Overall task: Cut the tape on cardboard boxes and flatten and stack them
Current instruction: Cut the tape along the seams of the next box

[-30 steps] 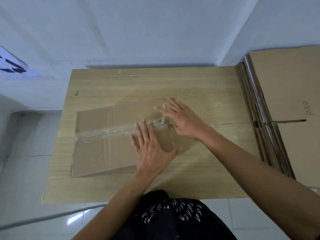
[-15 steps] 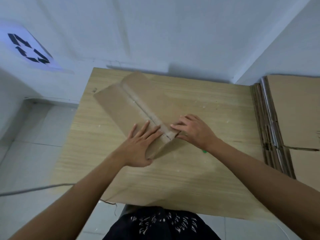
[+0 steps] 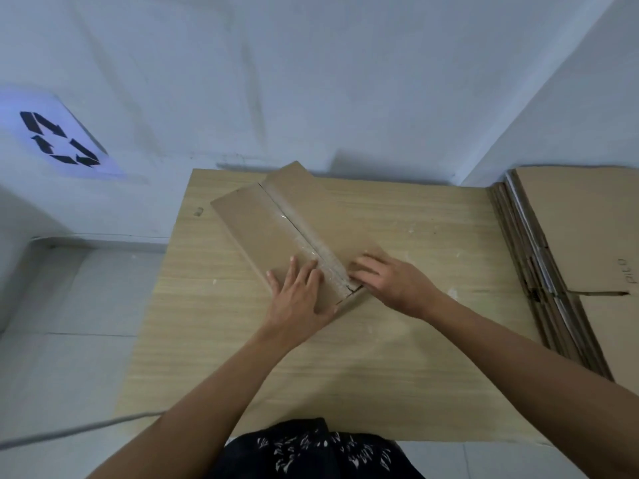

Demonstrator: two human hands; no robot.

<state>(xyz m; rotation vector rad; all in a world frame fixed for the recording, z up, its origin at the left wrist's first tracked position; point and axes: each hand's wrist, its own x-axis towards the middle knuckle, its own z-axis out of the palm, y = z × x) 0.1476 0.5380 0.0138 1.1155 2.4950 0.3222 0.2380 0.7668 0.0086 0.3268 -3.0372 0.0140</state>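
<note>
A brown cardboard box [image 3: 262, 223] lies diagonally on the wooden table [image 3: 415, 357], its long axis running from far left to near right. Clear tape [image 3: 313, 252] runs along its centre seam, which looks split at the near end. My left hand [image 3: 299, 299] lies flat on the near-left flap with fingers straight. My right hand [image 3: 390, 280] rests on the near-right flap, fingertips at the seam. No cutter is in view.
A stack of flattened cardboard boxes [image 3: 570, 257] stands at the table's right edge, the top sheet marked with handwriting. White walls close the far side, with a recycling sign [image 3: 60, 140] on the left wall. Tiled floor lies left of the table.
The box has been turned from lying across the table to a diagonal. Both hands stayed on its near end. The view has shifted up and left.
</note>
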